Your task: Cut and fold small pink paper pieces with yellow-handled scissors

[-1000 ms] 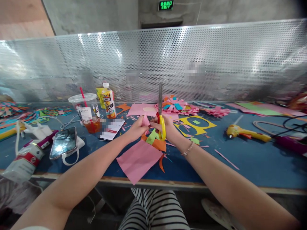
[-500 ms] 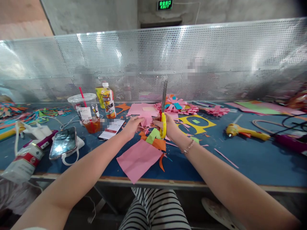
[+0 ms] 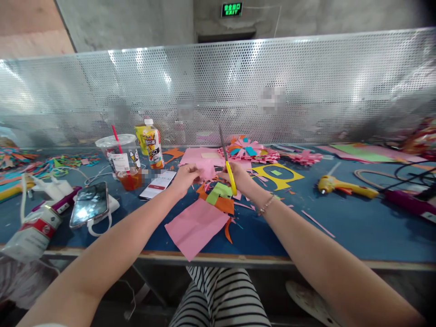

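My left hand [image 3: 186, 180] pinches the left side of a small pink paper piece [image 3: 206, 170] above the table. Hooked on my right hand [image 3: 238, 178] are yellow-handled scissors [image 3: 230, 178], their blades pointing up and away from me, tilted slightly left. The right fingertips are close to the paper's right edge; whether they touch it I cannot tell. Below the hands lie green paper [image 3: 218, 192], orange paper [image 3: 225, 205] and a larger pink sheet [image 3: 197, 227] near the table's front edge.
At the left stand a drink cup [image 3: 121, 159] and a bottle [image 3: 154, 147], with a phone [image 3: 90, 204] nearer me. Pink paper flowers [image 3: 245, 149] lie behind my right hand. A yellow glue gun [image 3: 347, 187] rests at the right, with a perforated metal panel [image 3: 218, 81] behind the table.
The scissors' blades have swung to the left, away from upright. My left hand has shifted slightly left, and the pink piece has changed its angle a little.
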A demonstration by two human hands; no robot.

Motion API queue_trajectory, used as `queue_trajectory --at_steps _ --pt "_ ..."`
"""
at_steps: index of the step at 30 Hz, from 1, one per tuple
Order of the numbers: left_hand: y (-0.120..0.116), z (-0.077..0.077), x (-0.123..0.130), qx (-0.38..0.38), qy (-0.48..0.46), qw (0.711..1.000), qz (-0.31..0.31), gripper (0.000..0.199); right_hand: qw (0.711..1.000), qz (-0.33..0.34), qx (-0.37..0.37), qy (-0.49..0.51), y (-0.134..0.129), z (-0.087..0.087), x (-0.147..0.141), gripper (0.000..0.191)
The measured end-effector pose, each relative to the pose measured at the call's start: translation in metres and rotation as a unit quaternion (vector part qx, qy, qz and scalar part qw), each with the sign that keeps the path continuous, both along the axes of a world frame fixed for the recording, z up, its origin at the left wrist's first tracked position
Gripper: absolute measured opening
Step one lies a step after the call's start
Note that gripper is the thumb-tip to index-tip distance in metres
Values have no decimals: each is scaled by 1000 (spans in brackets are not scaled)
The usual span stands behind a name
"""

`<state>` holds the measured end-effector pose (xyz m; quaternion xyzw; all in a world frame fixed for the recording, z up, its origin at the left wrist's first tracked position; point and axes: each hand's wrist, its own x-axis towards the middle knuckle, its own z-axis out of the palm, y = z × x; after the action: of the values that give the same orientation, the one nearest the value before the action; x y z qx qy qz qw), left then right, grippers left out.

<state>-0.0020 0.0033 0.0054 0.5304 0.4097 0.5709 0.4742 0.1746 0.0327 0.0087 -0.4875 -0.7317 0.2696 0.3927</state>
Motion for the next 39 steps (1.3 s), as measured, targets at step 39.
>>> queue_trajectory --at_steps 39 --pt "-7 2 6 -2 -75 994 -73 11 895 204 -181 353 -12 4 -9 8"
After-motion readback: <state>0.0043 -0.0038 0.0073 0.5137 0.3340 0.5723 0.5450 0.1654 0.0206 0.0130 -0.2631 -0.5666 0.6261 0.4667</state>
